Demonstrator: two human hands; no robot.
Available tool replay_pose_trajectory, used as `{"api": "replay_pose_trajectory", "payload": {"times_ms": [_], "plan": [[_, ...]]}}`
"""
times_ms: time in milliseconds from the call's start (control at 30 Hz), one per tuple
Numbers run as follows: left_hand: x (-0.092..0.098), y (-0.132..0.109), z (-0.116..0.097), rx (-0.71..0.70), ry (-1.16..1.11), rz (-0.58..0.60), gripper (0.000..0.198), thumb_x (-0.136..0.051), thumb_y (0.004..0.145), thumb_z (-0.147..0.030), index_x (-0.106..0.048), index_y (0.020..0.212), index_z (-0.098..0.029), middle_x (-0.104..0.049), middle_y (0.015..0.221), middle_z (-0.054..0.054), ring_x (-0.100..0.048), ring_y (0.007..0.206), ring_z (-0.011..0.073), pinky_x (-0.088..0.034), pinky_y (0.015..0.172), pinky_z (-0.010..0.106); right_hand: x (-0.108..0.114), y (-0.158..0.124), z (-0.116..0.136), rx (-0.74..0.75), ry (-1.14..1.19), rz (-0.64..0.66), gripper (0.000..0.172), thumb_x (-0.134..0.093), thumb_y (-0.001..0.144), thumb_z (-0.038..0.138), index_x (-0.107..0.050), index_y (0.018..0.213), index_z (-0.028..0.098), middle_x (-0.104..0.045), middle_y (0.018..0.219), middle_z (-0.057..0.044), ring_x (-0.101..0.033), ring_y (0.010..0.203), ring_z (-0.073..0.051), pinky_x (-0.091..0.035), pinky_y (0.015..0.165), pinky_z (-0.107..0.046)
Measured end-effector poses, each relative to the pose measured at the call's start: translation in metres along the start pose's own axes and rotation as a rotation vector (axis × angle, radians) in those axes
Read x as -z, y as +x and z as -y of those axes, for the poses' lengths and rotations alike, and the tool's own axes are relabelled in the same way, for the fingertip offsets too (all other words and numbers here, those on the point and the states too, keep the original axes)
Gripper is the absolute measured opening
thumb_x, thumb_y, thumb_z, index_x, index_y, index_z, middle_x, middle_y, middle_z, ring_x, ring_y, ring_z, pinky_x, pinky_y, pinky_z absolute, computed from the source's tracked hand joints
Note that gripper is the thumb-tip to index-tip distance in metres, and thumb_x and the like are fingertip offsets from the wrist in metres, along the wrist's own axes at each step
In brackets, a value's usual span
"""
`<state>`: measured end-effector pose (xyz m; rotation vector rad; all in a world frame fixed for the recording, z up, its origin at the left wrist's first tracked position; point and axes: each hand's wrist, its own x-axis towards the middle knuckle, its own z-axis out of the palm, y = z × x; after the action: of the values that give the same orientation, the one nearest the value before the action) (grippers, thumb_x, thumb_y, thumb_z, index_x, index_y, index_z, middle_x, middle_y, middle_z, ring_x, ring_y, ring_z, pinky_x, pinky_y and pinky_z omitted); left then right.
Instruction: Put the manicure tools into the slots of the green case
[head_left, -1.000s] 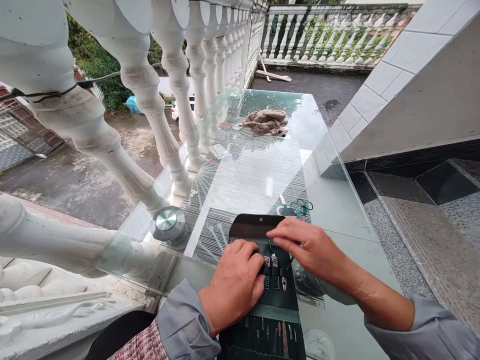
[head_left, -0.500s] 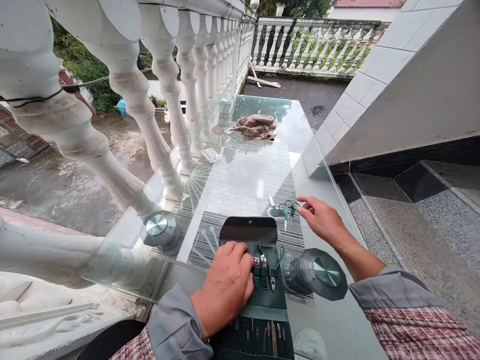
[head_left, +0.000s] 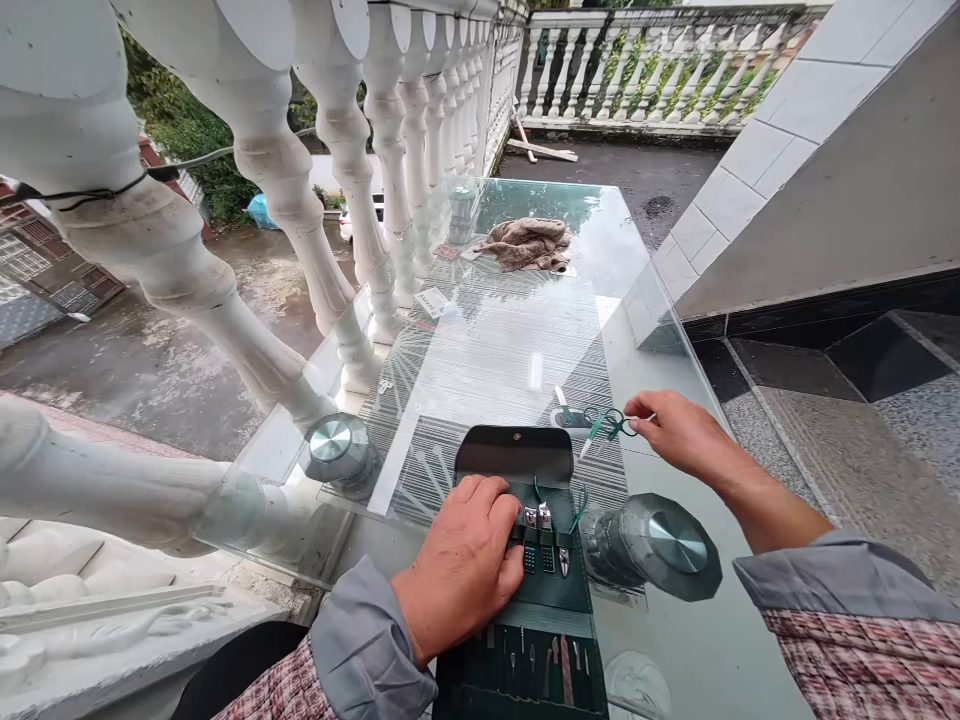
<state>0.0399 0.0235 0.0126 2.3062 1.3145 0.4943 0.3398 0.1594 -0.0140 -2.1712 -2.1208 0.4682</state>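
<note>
A dark green manicure case (head_left: 525, 603) lies unfolded on the glass table in front of me. My left hand (head_left: 465, 565) rests on its left side, fingers curled over the tool row and hiding part of it. Beside those fingers, nail clippers (head_left: 545, 518) and green-handled nippers (head_left: 565, 558) sit under a strap. Small metal tools fill the lower flap. Over the table to the right, my right hand (head_left: 671, 430) pinches the loop of small green-handled scissors (head_left: 598, 428), their blades pointing down and left. A small green tool with a pale tip (head_left: 562, 405) is just left of the scissors.
The glass table (head_left: 495, 350) stands on faceted supports with round metal caps (head_left: 679, 535). A brown cloth (head_left: 529, 245) and a small white card (head_left: 433, 302) are farther back. White balusters (head_left: 277, 170) line the left; stone steps (head_left: 847, 400) are on the right.
My right hand has moved slightly right, and the scissors have turned with it, away from the small green tool. The left hand stays on the case. The view has shifted a little.
</note>
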Motion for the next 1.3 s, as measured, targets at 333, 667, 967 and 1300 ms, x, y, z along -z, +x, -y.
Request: {"api": "replay_pose_trajectory", "payload": {"times_ms": [333, 667, 967, 1300], "plan": [[0.008, 0.000, 0.012, 0.104, -0.348, -0.074, 0.024, -0.064, 0.078, -0.010, -0.055, 0.099, -0.018, -0.061, 0.113, 0.008, -0.056, 0.104, 0.0239, -0.048, 0.091, 0.039, 0.008, -0.009, -0.025, -0.054, 0.142, 0.040, 0.013, -0.049, 0.079, 0.027, -0.052, 0.068, 0.022, -0.060, 0.069, -0.004, -0.058, 0.064, -0.019, -0.042, 0.059, -0.032], [0.022, 0.007, 0.019, 0.410, -0.698, -0.351, 0.017, -0.046, 0.094, -0.021, -0.063, 0.094, -0.020, -0.066, 0.093, 0.002, -0.061, 0.086, 0.0171, -0.048, 0.078, 0.030, 0.031, -0.027, -0.021, -0.202, 0.800, 0.013, 0.039, -0.074, 0.056, 0.048, -0.069, 0.085, 0.022, -0.065, 0.069, -0.003, -0.053, 0.051, -0.014, -0.050, 0.052, -0.034], [0.011, 0.005, 0.007, 0.160, -0.163, 0.006, 0.028, -0.078, 0.074, -0.014, -0.062, 0.096, -0.018, -0.061, 0.096, 0.004, -0.052, 0.093, 0.0228, -0.045, 0.081, 0.035, 0.033, -0.067, 0.083, 0.236, 0.794, 0.142, 0.029, -0.058, 0.083, 0.041, -0.069, 0.097, 0.018, -0.063, 0.075, -0.003, -0.058, 0.052, -0.012, -0.055, 0.054, -0.030], [0.014, 0.003, 0.011, 0.182, -0.219, 0.067, 0.022, -0.072, 0.080, -0.006, -0.057, 0.092, -0.017, -0.058, 0.098, 0.003, -0.049, 0.095, 0.0211, -0.043, 0.083, 0.034, -0.006, -0.065, 0.109, 0.580, 0.514, 0.010, 0.030, -0.040, 0.086, 0.014, -0.067, 0.098, 0.018, -0.062, 0.079, -0.006, -0.062, 0.068, -0.016, -0.055, 0.060, -0.030]]}}
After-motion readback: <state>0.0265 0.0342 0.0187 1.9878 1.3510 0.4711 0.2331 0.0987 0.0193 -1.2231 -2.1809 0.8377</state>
